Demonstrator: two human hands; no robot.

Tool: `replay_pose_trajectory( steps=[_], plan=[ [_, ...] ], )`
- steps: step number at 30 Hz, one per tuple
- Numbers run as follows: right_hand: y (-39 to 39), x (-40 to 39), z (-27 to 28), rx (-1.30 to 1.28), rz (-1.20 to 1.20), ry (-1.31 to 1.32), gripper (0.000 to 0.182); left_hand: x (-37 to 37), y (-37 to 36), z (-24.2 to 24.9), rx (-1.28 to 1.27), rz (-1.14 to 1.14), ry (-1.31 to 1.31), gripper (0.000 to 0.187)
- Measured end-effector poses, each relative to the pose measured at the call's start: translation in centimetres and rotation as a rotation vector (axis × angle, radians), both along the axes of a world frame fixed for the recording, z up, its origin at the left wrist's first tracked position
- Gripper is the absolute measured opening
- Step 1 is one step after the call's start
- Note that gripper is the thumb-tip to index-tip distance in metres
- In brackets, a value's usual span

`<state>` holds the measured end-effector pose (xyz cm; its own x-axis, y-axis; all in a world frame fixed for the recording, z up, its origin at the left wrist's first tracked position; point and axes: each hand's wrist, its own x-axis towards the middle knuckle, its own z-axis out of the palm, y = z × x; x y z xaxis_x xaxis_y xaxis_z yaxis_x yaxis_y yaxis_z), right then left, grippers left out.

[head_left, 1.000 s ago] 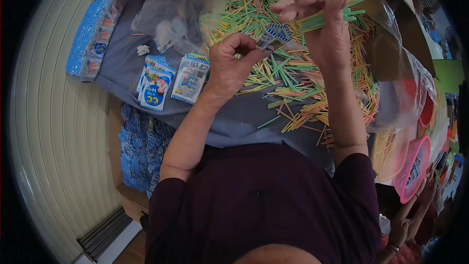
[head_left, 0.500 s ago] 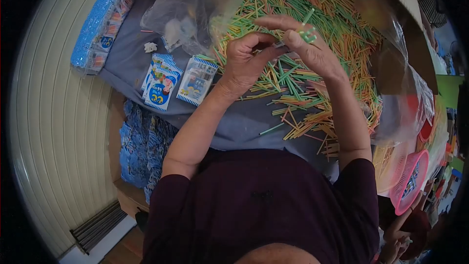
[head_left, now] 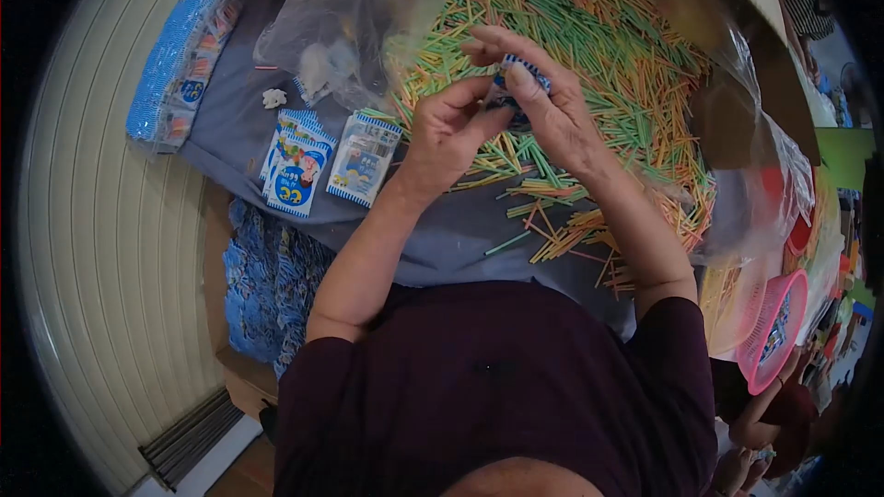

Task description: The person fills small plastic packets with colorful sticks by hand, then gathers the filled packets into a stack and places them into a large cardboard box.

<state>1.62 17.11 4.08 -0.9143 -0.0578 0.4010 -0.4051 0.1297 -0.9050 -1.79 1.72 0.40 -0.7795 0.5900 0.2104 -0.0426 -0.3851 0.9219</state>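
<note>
My left hand (head_left: 444,140) and my right hand (head_left: 562,120) meet above a heap of coloured straws (head_left: 543,9). Between them is a small blue-and-white packet (head_left: 513,63) with a striped edge. My right thumb presses on its face while the index finger stretches out beyond it. The fingers of my left hand pinch its near left side. My hands cover much of the packet, so its contents cannot be made out. Printed packets (head_left: 299,170) lie on the grey cloth to the left, with another packet (head_left: 363,161) beside them.
A clear plastic bag (head_left: 336,18) lies left of the straws, near a crumpled white scrap (head_left: 274,98). A bundle of blue-striped packets (head_left: 180,64) rests at the table's left edge. Below is a blue patterned heap (head_left: 267,276). A pink basket (head_left: 762,313) and another person's arm (head_left: 757,419) are at right.
The green-and-white piece and pale stick at my right hand have gone from sight. A blue-and-white packet now shows between my hands, and my right hand has shifted slightly left.
</note>
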Motion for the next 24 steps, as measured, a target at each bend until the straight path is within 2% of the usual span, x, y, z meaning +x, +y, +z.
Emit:
replay_pose_trajectory(
  steps=[1, 2, 4, 5, 6, 8, 9, 10, 11, 12, 14, 15, 17, 19, 20, 21, 22, 23, 24],
  plan=[
    [-1.1, 0.3, -0.4, -0.146, -0.011, -0.036, 0.047, 1.3, -0.5, 0.6, 0.019, 0.023, -0.006, 0.025],
    [-2.3, 0.4, -0.5, -0.151, -0.023, -0.040, 0.047, 2.0, -1.0, 1.0, 0.038, 0.050, -0.012, 0.029],
    [-4.3, 0.4, -0.7, -0.361, -0.079, 0.122, 0.048, 2.2, -2.2, -0.2, 0.014, 0.057, 0.052, 0.036],
    [-4.6, 0.3, -0.9, -0.280, -0.109, 0.185, 0.059, 2.0, -2.9, -0.5, 0.002, 0.092, 0.065, 0.036],
    [-4.5, 0.1, -1.0, -0.289, -0.094, 0.182, 0.059, 1.9, -3.5, -0.6, -0.013, 0.133, 0.079, 0.035],
    [-3.8, -0.3, -0.7, 0.240, 0.141, 0.202, 0.062, 1.9, -4.4, -0.3, 0.046, 0.199, 0.068, 0.032],
    [-4.4, 0.4, 0.2, 0.120, 0.189, 0.041, 0.059, 1.6, -4.8, -0.5, 0.025, 0.229, 0.081, 0.030],
    [-4.2, 0.4, 0.2, 0.114, 0.209, 0.048, 0.059, 1.4, -5.3, -0.7, 0.010, 0.255, 0.095, 0.028],
    [-3.6, 0.3, 0.1, 0.284, 0.185, 0.097, 0.059, 1.1, -6.2, -0.8, -0.236, 0.292, 0.208, 0.025],
    [-3.2, 0.4, 0.2, 0.460, 0.149, 0.143, 0.060, 1.1, -7.1, -0.7, -0.231, 0.295, 0.207, 0.025],
    [-2.7, 1.3, 0.6, 0.539, 0.144, 0.084, 0.063, 1.6, -9.0, -0.5, -0.424, 0.328, 0.443, 0.029],
    [-2.1, 1.9, 0.7, 0.630, 0.082, 0.072, 0.064, 1.6, -10.5, -0.3, -0.372, 0.326, 0.389, 0.027],
    [0.1, 2.3, 1.1, 0.773, -0.094, -0.002, 0.061, 1.5, -13.8, 0.8, -0.305, 0.429, 0.091, 0.025],
    [5.3, 1.5, 0.4, 0.997, -0.335, -0.032, 0.058, -0.6, -18.9, -0.4, -0.472, 0.509, -0.040, 0.027],
    [8.1, 1.3, -0.4, 1.117, -0.387, -0.145, 0.056, -1.4, -20.2, -1.4, -0.468, 0.505, -0.043, 0.027],
    [9.9, 1.0, -1.5, 1.230, -0.437, -0.258, 0.055, -2.2, -21.1, -2.5, -0.862, 0.635, 0.295, 0.030],
    [10.2, 0.3, -2.4, 1.228, -0.442, -0.259, 0.055, -2.6, -21.2, -2.5, -1.250, 0.744, 0.654, 0.033],
    [10.6, -0.2, -3.3, 1.302, -0.429, -0.284, 0.051, -2.4, -20.8, -2.4, -1.247, 0.737, 0.663, 0.033],
    [11.0, -0.2, -3.7, 1.380, -0.418, -0.310, 0.047, -1.8, -19.1, -1.5, -1.366, 0.860, 0.764, 0.034]
  ],
)
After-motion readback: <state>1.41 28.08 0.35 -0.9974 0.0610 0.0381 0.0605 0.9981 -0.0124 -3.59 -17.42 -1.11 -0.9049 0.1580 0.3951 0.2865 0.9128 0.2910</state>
